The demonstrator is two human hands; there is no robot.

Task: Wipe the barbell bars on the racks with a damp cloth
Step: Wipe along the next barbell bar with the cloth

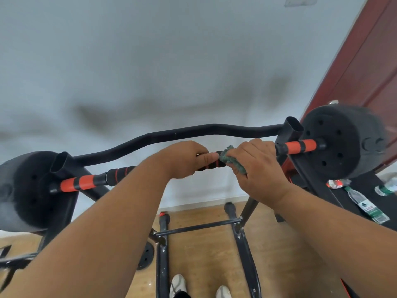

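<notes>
Head view: barbell bar [90, 181] sits across the rack [292, 130], uprights at both ends, black weight plates [339, 143] outboard on each side. Bar has orange-and-black sleeves near the ends and black foam with red bands in the middle.

Left hand [184, 158], i.e. left grip: fingers curled over the centre foam, thumb laid along the bar. It grips the bar, nothing else in it.

Right hand [255, 160], right grip: closed round a green cloth [231, 159] bunched on the bar, just beside the left thumb. Cloth wraps the bar under the palm, a tail hangs out below the fingers.

Handling, my read: loaded bar is heavy and stiff, seated in the hooks, so it shouldn't roll much under wiping pressure; left hand steadies it anyway. Foam is soft and grippy, so a damp cloth will drag there and slide easier on the smooth sleeves. Cloth is limp; keep it wrapped fully round and hold from above.

Also in view: upper curved black crossbar [193, 132], water bottles [367, 206] at right, wooden floor [204, 244], white shoes [178, 284].
</notes>
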